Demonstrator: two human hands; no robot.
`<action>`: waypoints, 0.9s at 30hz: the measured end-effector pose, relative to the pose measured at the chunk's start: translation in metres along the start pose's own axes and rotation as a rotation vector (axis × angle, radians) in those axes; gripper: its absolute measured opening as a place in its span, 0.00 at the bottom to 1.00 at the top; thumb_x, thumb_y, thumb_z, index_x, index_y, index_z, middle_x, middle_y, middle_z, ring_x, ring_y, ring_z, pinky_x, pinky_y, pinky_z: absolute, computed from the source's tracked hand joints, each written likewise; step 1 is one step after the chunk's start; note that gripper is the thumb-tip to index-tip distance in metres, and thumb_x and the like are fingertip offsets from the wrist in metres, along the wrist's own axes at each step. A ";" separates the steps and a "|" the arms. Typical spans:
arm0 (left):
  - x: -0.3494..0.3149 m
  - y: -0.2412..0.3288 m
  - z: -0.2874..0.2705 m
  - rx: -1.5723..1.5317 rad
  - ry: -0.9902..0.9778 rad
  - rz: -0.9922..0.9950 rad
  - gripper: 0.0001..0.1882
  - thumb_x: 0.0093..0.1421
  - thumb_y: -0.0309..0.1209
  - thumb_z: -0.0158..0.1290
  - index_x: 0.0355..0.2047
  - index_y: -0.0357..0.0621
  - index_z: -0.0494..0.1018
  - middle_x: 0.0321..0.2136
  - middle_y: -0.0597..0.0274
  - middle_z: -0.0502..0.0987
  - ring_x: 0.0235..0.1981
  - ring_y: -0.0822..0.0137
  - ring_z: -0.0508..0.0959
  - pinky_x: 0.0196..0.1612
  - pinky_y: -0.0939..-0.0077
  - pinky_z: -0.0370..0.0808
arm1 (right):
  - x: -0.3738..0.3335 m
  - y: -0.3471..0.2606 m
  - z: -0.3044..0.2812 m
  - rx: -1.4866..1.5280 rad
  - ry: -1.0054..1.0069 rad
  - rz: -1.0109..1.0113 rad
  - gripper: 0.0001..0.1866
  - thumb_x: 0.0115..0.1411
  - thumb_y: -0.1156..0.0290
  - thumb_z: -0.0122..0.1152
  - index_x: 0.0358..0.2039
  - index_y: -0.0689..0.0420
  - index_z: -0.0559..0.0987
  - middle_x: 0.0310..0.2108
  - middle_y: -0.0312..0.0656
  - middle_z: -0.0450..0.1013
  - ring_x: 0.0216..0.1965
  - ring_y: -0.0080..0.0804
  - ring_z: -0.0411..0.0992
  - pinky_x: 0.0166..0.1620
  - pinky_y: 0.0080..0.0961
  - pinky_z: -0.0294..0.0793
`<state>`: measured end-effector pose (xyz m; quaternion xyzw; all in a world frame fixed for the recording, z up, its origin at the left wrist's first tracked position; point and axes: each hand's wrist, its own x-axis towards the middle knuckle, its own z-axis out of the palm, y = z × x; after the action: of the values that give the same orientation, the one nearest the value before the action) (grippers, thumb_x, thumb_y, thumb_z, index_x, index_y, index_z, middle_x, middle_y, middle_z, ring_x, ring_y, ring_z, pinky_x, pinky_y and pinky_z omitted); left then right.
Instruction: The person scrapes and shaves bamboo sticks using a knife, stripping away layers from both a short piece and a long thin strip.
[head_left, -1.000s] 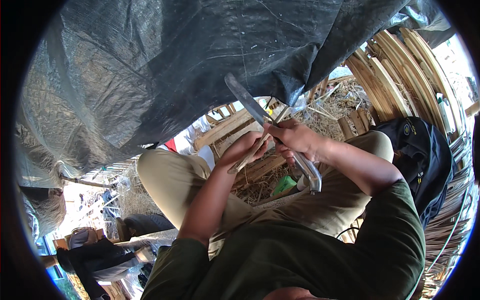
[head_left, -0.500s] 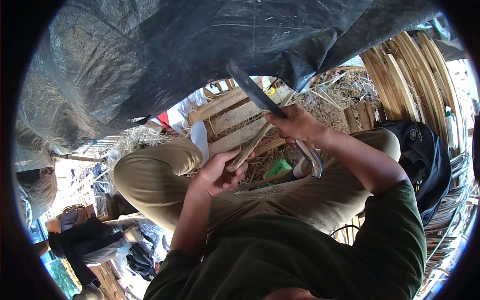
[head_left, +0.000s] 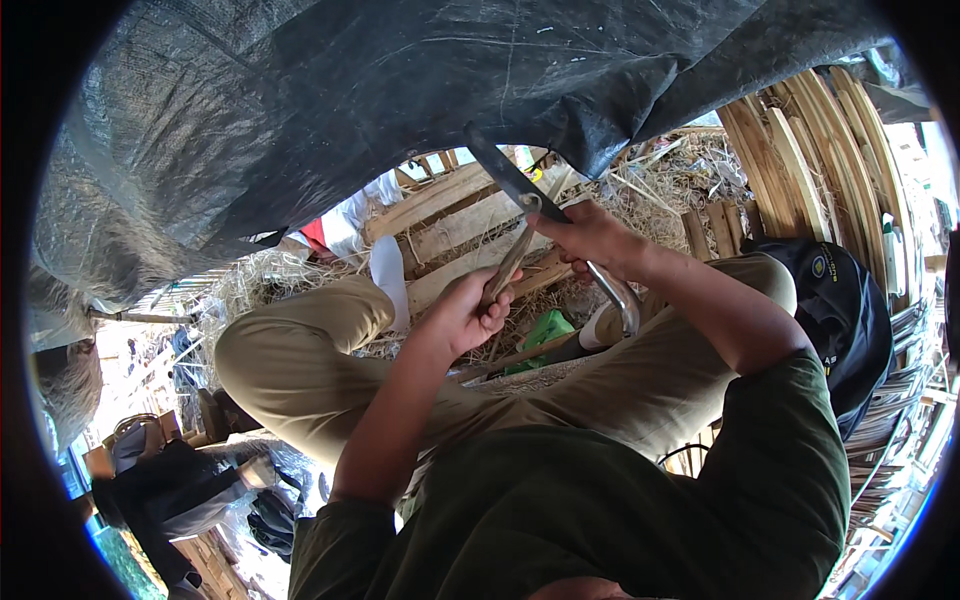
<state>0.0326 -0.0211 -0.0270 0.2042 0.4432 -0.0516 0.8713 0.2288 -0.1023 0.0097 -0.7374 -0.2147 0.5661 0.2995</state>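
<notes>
My right hand (head_left: 595, 242) is closed round a machete (head_left: 507, 178). Its dark blade slants up and to the left, and a shiny curved handle sticks out below the fist. A pale wooden strip (head_left: 513, 263) is gripped near its lower end by my left hand (head_left: 466, 312), with fingers wrapped round it. The strip slants up to the right and meets the blade just beside my right hand. A small pale curl, perhaps a shaving, shows against the blade there.
A dark tarp (head_left: 400, 80) hangs across the far side. Wooden slats (head_left: 450, 232) lie amid straw beyond my crossed legs. Upright boards (head_left: 800, 150) and a black bag (head_left: 835, 310) are at the right. Green plastic (head_left: 545, 338) lies between my legs. A person (head_left: 160, 490) is at lower left.
My left hand has moved up and to the right along with the strip, closer to my right hand. The pale curl now shows at the blade.
</notes>
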 end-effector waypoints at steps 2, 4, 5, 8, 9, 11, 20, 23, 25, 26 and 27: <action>0.008 0.010 -0.001 -0.003 0.005 -0.005 0.17 0.69 0.36 0.39 0.50 0.38 0.68 0.15 0.73 0.62 0.10 0.82 0.59 0.11 0.86 0.55 | -0.001 -0.004 -0.010 -0.093 0.005 -0.035 0.28 0.61 0.41 0.54 0.24 0.56 0.70 0.14 0.33 0.63 0.13 0.21 0.62 0.15 0.24 0.63; 0.022 0.018 -0.011 0.024 -0.086 0.052 0.17 0.69 0.35 0.36 0.49 0.37 0.68 0.12 0.74 0.60 0.09 0.81 0.56 0.11 0.86 0.54 | 0.018 0.008 -0.015 -0.051 0.014 0.014 0.30 0.63 0.40 0.50 0.23 0.57 0.69 0.15 0.36 0.65 0.12 0.24 0.63 0.15 0.25 0.64; 0.030 0.018 -0.013 -0.005 -0.087 0.083 0.17 0.69 0.35 0.35 0.45 0.38 0.69 0.10 0.74 0.58 0.07 0.80 0.53 0.09 0.85 0.52 | 0.023 0.011 -0.015 -0.063 0.026 0.044 0.28 0.64 0.42 0.50 0.25 0.58 0.70 0.16 0.37 0.65 0.13 0.24 0.63 0.16 0.26 0.64; 0.045 0.015 -0.023 -0.104 -0.175 0.097 0.14 0.69 0.35 0.34 0.38 0.42 0.68 0.10 0.73 0.56 0.06 0.79 0.53 0.08 0.85 0.50 | 0.055 0.031 -0.018 -0.097 -0.044 0.056 0.26 0.67 0.46 0.45 0.29 0.60 0.70 0.17 0.38 0.65 0.14 0.25 0.64 0.17 0.27 0.64; 0.047 0.014 -0.024 -0.105 -0.177 0.092 0.14 0.69 0.35 0.34 0.38 0.42 0.68 0.10 0.73 0.56 0.06 0.79 0.53 0.08 0.85 0.50 | 0.062 0.035 -0.019 -0.189 -0.059 0.034 0.26 0.67 0.46 0.44 0.30 0.60 0.71 0.17 0.39 0.66 0.14 0.26 0.64 0.17 0.28 0.65; 0.046 0.013 -0.023 -0.161 -0.217 0.129 0.12 0.69 0.34 0.36 0.31 0.46 0.66 0.09 0.73 0.56 0.06 0.79 0.52 0.07 0.84 0.49 | 0.077 0.040 -0.025 -0.279 -0.075 0.017 0.27 0.68 0.46 0.43 0.32 0.61 0.72 0.18 0.39 0.67 0.14 0.26 0.65 0.17 0.29 0.66; 0.039 0.018 -0.025 -0.291 -0.132 0.118 0.11 0.69 0.33 0.35 0.31 0.48 0.64 0.10 0.70 0.59 0.07 0.77 0.54 0.07 0.83 0.51 | 0.056 0.013 0.013 -0.030 -0.274 0.153 0.25 0.69 0.48 0.42 0.25 0.56 0.65 0.14 0.34 0.60 0.10 0.22 0.58 0.14 0.26 0.61; 0.035 0.019 -0.024 -0.185 -0.057 0.151 0.14 0.69 0.33 0.33 0.28 0.47 0.66 0.07 0.72 0.56 0.05 0.78 0.53 0.06 0.83 0.51 | 0.081 0.019 -0.008 -0.113 -0.251 0.181 0.25 0.70 0.47 0.40 0.25 0.56 0.65 0.14 0.33 0.59 0.10 0.21 0.56 0.13 0.23 0.58; 0.035 0.020 -0.025 -0.185 -0.055 0.138 0.14 0.69 0.34 0.34 0.28 0.48 0.66 0.07 0.72 0.55 0.05 0.77 0.53 0.06 0.83 0.51 | 0.090 0.024 -0.024 -0.147 -0.235 0.155 0.25 0.70 0.48 0.40 0.27 0.56 0.67 0.14 0.34 0.60 0.10 0.21 0.57 0.13 0.24 0.58; 0.036 0.020 -0.028 -0.182 -0.048 0.129 0.14 0.69 0.35 0.34 0.27 0.48 0.65 0.07 0.73 0.55 0.04 0.77 0.52 0.06 0.83 0.50 | 0.086 0.016 -0.015 -0.150 -0.244 0.157 0.25 0.70 0.48 0.40 0.27 0.56 0.67 0.14 0.34 0.60 0.10 0.21 0.57 0.13 0.24 0.58; 0.036 0.021 -0.028 -0.189 -0.042 0.129 0.14 0.69 0.35 0.34 0.27 0.48 0.65 0.07 0.73 0.55 0.04 0.77 0.52 0.06 0.83 0.50 | 0.078 0.008 0.000 -0.156 -0.229 0.201 0.26 0.70 0.48 0.39 0.29 0.59 0.69 0.16 0.38 0.64 0.12 0.24 0.61 0.15 0.26 0.63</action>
<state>0.0391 0.0123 -0.0638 0.1483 0.4138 0.0423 0.8972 0.2492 -0.0570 -0.0513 -0.7068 -0.2159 0.6551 0.1571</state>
